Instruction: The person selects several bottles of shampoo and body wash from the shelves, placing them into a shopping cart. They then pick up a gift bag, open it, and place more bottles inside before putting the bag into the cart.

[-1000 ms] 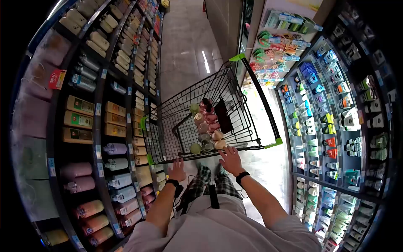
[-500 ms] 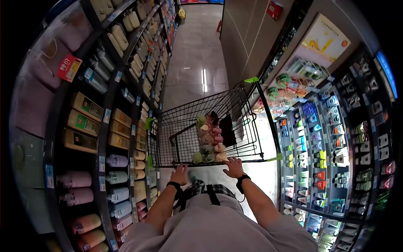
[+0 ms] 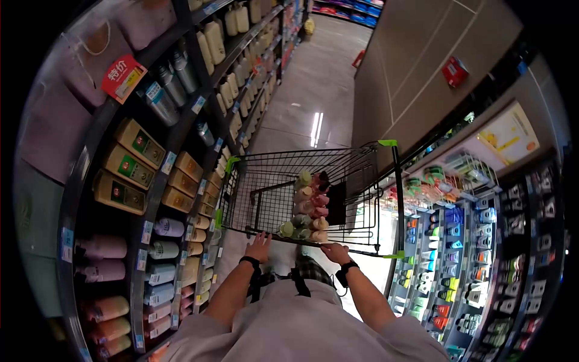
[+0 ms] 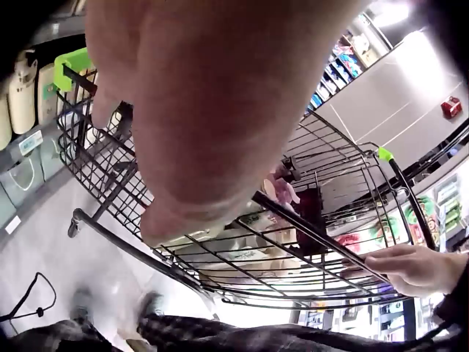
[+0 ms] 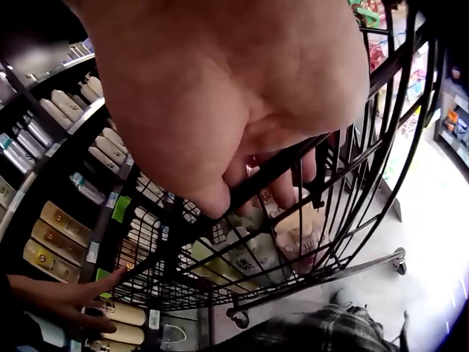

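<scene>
A black wire shopping cart (image 3: 271,235) with green corners stands before the person, its long side rim nearest. Inside is a cluster of pink, green and cream bottles (image 3: 303,208). The left hand (image 3: 258,247) rests on this rim left of the bottles, fingers extended; the right wrist view shows it (image 5: 69,297) from the side. Right of the bottles, the right hand (image 3: 336,252) grips the same rim, its fingers curled over the bar in the right wrist view (image 5: 242,110). The left hand's palm (image 4: 198,110) hides part of the cart in the left wrist view.
Shelves of bottles (image 3: 123,169) run close along the left. On the right are a tiled wall (image 3: 416,66), hanging goods and lit shelves of tubes (image 3: 446,265). Shiny floor (image 3: 301,78) extends beyond the cart between shelves and wall.
The cart and its bottles have shifted rightward in the head view, and the cart has turned clockwise. The right hand's fingers, spread earlier, have curled over the rim. More of the wall shows.
</scene>
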{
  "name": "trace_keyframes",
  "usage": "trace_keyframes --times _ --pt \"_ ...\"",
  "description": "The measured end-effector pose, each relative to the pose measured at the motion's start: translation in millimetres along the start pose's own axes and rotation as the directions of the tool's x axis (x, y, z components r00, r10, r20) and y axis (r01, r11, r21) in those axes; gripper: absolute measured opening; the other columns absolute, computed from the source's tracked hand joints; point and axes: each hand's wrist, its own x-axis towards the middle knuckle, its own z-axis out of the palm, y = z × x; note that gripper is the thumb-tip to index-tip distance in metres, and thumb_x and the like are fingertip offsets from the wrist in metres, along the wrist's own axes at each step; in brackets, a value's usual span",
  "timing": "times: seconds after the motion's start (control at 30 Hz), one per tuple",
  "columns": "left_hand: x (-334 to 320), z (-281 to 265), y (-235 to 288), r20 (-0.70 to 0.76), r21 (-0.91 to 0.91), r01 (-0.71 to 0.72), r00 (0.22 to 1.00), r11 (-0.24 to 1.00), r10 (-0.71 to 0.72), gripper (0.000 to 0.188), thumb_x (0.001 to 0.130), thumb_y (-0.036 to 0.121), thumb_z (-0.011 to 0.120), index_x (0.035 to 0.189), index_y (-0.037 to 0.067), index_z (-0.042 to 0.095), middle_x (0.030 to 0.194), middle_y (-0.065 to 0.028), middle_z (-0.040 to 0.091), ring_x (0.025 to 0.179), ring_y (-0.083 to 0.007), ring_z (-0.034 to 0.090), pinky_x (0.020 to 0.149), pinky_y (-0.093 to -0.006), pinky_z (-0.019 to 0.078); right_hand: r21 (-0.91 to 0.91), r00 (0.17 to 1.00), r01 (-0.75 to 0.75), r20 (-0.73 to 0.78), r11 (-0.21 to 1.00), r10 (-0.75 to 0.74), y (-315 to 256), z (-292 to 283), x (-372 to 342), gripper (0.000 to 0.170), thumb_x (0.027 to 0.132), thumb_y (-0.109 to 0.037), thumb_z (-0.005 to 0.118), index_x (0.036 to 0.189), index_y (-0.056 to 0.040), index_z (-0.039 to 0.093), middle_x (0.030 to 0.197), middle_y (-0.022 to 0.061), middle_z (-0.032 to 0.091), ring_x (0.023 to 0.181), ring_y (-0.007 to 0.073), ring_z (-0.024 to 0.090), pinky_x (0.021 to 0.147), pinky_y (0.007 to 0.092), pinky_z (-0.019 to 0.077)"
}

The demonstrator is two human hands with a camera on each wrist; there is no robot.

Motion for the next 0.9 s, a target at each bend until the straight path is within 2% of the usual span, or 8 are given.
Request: trace_keyframes --times 0.33,0.37,0.4,0.43,0.5,0.53,0.73,0.9 --pt "40.4 4.0 0.5 -0.062 -0.122 -0.098 0.994 0.988 0.091 0.045 0.100 0.032 0.051 0.135 0.003 0.053 0.148 -0.0265 0.038 0.125 -0.0424 0.046 0.106 -0.0566 0.0400 -0.057 0.944 0.295 0.175 0.954 -0.281 26.9 -17.7 88.3 0.047 0.084 -0.043 0.064 0.109 -0.0031 0.067 0.107 0.0251 0.068 0.103 0.0406 0.065 0.088 0.0483 0.0525" --pt "27.2 5.0 6.2 -0.163 -0.533 -0.006 0.982 0.846 -0.096 0.032 0.102 0.026 0.048 0.114 0.001 0.064 0.139 -0.0276 0.047 0.117 -0.0418 0.051 0.104 -0.0541 0.0426 -0.137 0.948 0.237 0.250 0.962 -0.198 1.0 -47.1 75.8 0.043 0.084 -0.038 0.062 0.104 -0.0005 0.068 0.105 0.0260 0.068 0.104 0.0401 0.065 0.089 0.0479 0.0523" --pt "-13.7 -21.6 22.2 -0.339 -0.520 -0.058 0.930 0.852 -0.143 0.032 0.103 0.027 0.047 0.111 0.002 0.065 0.135 -0.0252 0.052 0.113 -0.0404 0.055 0.104 -0.0508 0.0435 -0.180 0.937 0.299 0.244 0.937 -0.252 -5.0 -54.1 78.0 0.037 0.083 -0.031 0.060 0.099 0.0004 0.070 0.103 0.0254 0.069 0.102 0.0405 0.066 0.087 0.0477 0.0531" --pt "51.1 24.8 -12.9 -0.096 0.302 -0.181 0.971 0.936 0.219 0.042 0.102 0.031 0.048 0.130 0.001 0.055 0.139 -0.0234 0.048 0.120 -0.0398 0.052 0.105 -0.0489 0.0428 -0.200 0.941 0.308 0.211 0.930 -0.266 2.1 -45.7 87.7 0.035 0.082 -0.030 0.060 0.096 0.0010 0.070 0.101 0.0252 0.069 0.100 0.0407 0.066 0.086 0.0476 0.0537" --pt "7.5 7.8 -16.7 -0.291 -0.137 -0.007 0.956 0.990 -0.034 0.046 0.101 0.033 0.049 0.134 0.001 0.051 0.140 -0.0232 0.047 0.123 -0.0394 0.051 0.106 -0.0487 0.0422 -0.266 0.932 0.333 0.241 0.905 -0.272 -8.1 -47.8 113.4 0.038 0.080 -0.031 0.064 0.098 0.0018 0.070 0.104 0.0253 0.069 0.101 0.0406 0.066 0.085 0.0474 0.0541" --pt "-18.6 -0.8 -8.8 -0.362 -0.538 0.016 0.898 0.843 -0.249 0.052 0.100 0.035 0.050 0.139 0.001 0.047 0.142 -0.0229 0.046 0.125 -0.0390 0.049 0.106 -0.0486 0.0416 -0.319 0.919 0.344 0.308 0.883 -0.247 -13.7 -58.5 113.9 0.042 0.080 -0.033 0.067 0.103 0.0020 0.070 0.109 0.0256 0.068 0.103 0.0402 0.066 0.087 0.0472 0.0539" --pt "-105.1 -7.5 -38.5 -0.549 -0.688 -0.108 0.724 0.718 -0.417 0.050 0.097 0.035 0.056 0.134 0.003 0.052 0.144 -0.0209 0.046 0.130 -0.0369 0.046 0.107 -0.0426 0.0408 -0.596 0.737 0.663 0.417 0.453 -0.532 -78.6 -61.2 120.3 0.058 0.083 -0.054 0.067 0.109 -0.0020 0.069 0.106 0.0281 0.068 0.102 0.0438 0.065 0.090 0.0515 0.0503" --pt "-190.6 -8.1 -72.5 -0.741 -0.655 -0.219 0.375 0.723 -0.557 0.048 0.093 0.032 0.060 0.133 0.006 0.053 0.133 -0.0208 0.055 0.115 -0.0397 0.058 0.098 -0.0442 0.0478 -0.136 0.609 0.787 0.328 0.602 -0.722 -246.3 -88.8 19.4 0.047 0.087 -0.041 0.066 0.115 -0.0031 0.067 0.109 0.0234 0.068 0.104 0.0408 0.064 0.089 0.0470 0.0510"
